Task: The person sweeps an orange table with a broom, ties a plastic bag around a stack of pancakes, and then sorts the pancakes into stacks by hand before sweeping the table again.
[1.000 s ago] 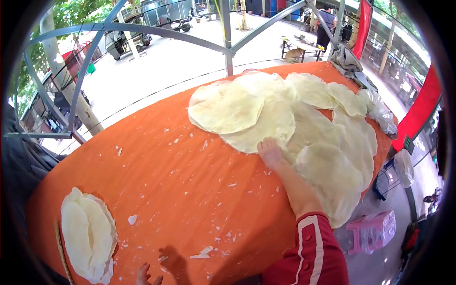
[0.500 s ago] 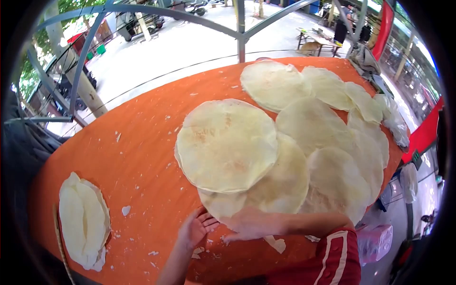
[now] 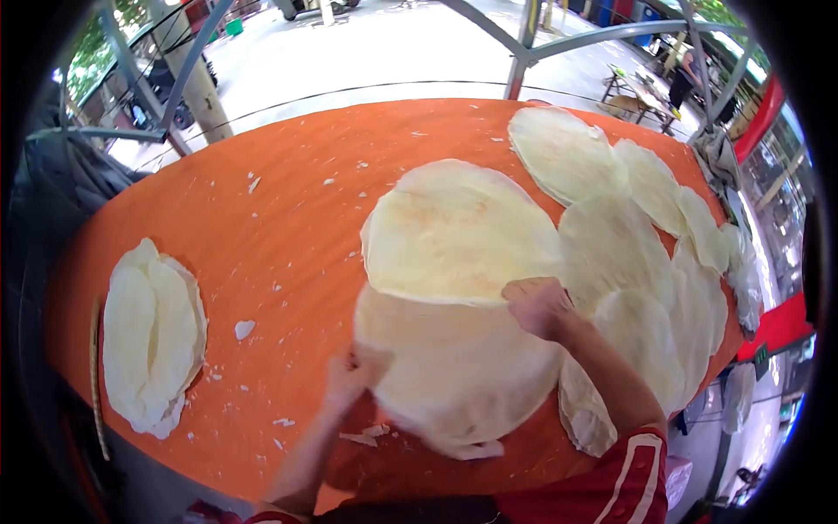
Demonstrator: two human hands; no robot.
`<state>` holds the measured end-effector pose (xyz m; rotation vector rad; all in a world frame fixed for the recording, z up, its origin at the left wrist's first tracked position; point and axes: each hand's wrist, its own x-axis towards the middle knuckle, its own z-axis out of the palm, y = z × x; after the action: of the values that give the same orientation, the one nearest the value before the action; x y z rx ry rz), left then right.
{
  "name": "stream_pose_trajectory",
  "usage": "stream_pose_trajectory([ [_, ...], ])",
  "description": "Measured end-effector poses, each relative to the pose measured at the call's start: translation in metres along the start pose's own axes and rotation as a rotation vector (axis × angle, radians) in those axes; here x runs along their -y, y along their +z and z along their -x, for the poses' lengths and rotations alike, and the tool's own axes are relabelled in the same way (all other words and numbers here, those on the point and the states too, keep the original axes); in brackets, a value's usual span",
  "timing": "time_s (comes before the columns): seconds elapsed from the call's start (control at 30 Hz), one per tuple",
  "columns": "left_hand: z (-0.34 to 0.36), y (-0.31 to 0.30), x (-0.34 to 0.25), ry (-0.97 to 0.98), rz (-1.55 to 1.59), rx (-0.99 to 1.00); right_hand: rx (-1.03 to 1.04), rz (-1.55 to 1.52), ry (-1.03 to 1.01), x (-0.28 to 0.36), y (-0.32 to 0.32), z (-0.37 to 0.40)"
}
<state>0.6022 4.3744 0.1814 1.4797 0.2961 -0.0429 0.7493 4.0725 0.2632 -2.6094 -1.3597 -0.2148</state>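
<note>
A large thin round flatbread (image 3: pixel 454 358), blurred by motion, lies across the front middle of the orange table. My left hand (image 3: pixel 351 377) is closed on its left edge. My right hand (image 3: pixel 539 307) is a closed fist at its upper right, where it meets a second stack of flatbreads (image 3: pixel 463 227); the fingertips are partly hidden, but they appear to pinch the edge. That stack lies just beyond, its near rim along the blurred sheet. More round flatbreads (image 3: pixel 611 244) overlap to the right of my right hand.
A folded flatbread (image 3: pixel 150 341) lies at the left of the orange table (image 3: pixel 262 288), beside a thin stick (image 3: pixel 96 384). Crumbs and broken flakes (image 3: pixel 244 330) dot the surface. A clear plastic bag (image 3: pixel 747 284) is at the right edge. Metal poles (image 3: pixel 524 52) stand beyond the table.
Both hands have moved apart, the right one forward and right. A large flatbread is now between them, in front of the stack. The view has shifted, too.
</note>
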Motion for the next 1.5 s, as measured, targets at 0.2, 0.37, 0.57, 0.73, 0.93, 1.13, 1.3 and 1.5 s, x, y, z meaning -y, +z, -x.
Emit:
stream_pose_trajectory([
  [0.2,0.044,-0.023,-0.06,-0.073,0.07,-0.024,0.007,-0.351,-0.088,0.14,-0.036,-0.035],
  [0.37,0.046,0.016,-0.054,-0.139,0.506,0.185,0.086,-0.667,0.005,0.166,0.014,-0.033],
  [0.57,0.046,0.018,-0.051,-0.104,0.688,0.299,-0.062,-0.883,0.25,0.163,0.019,-0.015],
  [0.73,0.051,0.032,-0.038,-0.25,0.584,0.08,0.033,-0.367,0.334,0.16,0.024,0.004],
  [0.93,0.071,-0.028,-0.007,-0.233,0.561,-0.051,-0.149,-0.5,0.45,0.045,-0.086,-0.03],
  [1.13,0.095,-0.125,0.033,-0.146,0.463,-0.21,-0.257,-0.395,0.389,0.113,-0.243,-0.078],
  [1.3,0.122,-0.17,0.04,-0.257,0.489,-0.245,-0.365,0.037,-0.117,0.199,-0.186,-0.096],
  [1.5,0.136,-0.142,-0.034,-0.154,0.927,-0.132,0.381,-0.107,-0.204,0.34,0.005,-0.06],
])
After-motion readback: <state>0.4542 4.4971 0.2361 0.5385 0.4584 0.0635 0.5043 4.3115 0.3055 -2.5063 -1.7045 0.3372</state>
